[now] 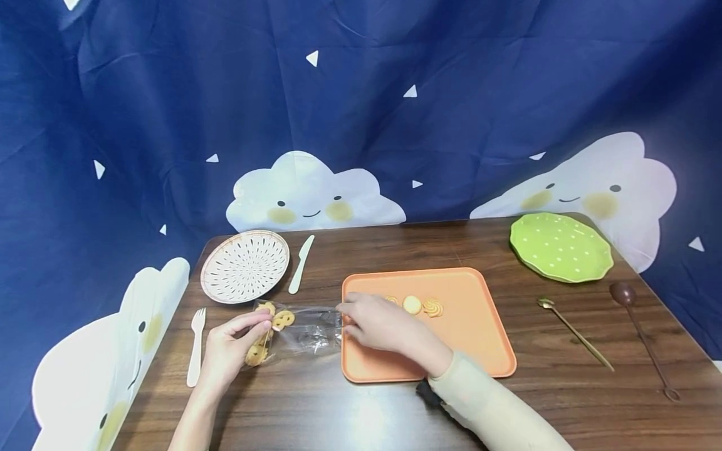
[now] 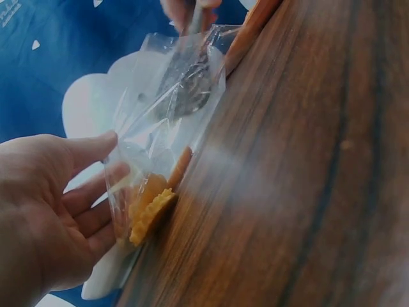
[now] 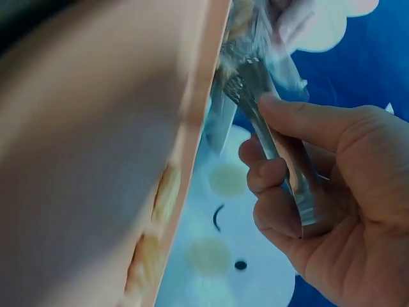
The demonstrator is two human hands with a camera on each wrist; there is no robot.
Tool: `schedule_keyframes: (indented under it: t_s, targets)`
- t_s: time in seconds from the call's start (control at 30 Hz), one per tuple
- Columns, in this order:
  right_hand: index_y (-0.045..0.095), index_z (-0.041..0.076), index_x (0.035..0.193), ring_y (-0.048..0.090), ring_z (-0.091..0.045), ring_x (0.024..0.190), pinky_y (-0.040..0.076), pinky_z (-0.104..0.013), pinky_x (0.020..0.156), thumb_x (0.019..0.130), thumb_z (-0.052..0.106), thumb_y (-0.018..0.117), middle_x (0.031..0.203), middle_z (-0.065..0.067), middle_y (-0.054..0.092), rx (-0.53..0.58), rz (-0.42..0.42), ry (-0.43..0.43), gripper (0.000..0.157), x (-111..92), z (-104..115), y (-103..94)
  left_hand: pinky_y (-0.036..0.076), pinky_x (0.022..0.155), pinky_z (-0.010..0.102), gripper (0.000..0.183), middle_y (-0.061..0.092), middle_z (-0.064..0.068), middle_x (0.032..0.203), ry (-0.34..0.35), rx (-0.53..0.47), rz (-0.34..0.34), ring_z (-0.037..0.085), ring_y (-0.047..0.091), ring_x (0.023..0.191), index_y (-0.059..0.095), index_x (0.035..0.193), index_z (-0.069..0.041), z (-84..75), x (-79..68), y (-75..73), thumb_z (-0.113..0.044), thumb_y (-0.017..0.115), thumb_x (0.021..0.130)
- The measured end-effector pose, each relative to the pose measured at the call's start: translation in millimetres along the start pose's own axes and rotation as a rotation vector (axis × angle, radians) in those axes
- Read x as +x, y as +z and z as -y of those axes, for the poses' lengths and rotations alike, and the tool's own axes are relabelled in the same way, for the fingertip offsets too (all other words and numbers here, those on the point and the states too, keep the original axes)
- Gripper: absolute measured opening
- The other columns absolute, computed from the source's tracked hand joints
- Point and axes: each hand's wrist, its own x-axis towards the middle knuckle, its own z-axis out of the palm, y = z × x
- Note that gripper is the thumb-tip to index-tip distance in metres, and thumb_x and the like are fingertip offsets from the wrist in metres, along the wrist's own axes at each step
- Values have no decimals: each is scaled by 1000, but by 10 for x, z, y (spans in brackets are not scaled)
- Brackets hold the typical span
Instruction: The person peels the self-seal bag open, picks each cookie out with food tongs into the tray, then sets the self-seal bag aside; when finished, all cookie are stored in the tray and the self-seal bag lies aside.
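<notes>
My left hand pinches the left end of a clear plastic bag between thumb and fingers. Several golden cookies are in that end, one of them a pretzel-shaped cookie. With curled fingers my right hand grips metal tongs; their tips reach into the bag's other end, and nothing shows between them. Beneath that hand lies an orange tray, carrying a round cookie and a swirled cookie. Another cookie there is partly hidden by the hand.
A patterned white plate stands at the back left, between a pale fork and a pale knife. To the right are a green dotted plate, a gold spoon and a long brown ladle.
</notes>
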Motion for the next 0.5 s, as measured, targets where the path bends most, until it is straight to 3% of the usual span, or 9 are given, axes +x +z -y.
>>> schedule_keyframes:
  t_s: [0.23,0.5]
  targets:
    - [66,13,117,62,-13,75,58,-32,64,95,21,67,97,1,59,-93,11,5,23,174,218,158,46,96,1,22,79,-3,116,-5,9,-5,-14,63,111,79,109,-22,8,-4,4,-29,80,88]
    - [65,13,121,69,-17,80,60,-35,67,96,25,67,98,0,64,-143,-33,79,28,208,313,283,46,96,1,21,79,-2,114,14,38,-11,-13,64,110,80,106,-22,28,22,-6,-31,81,87]
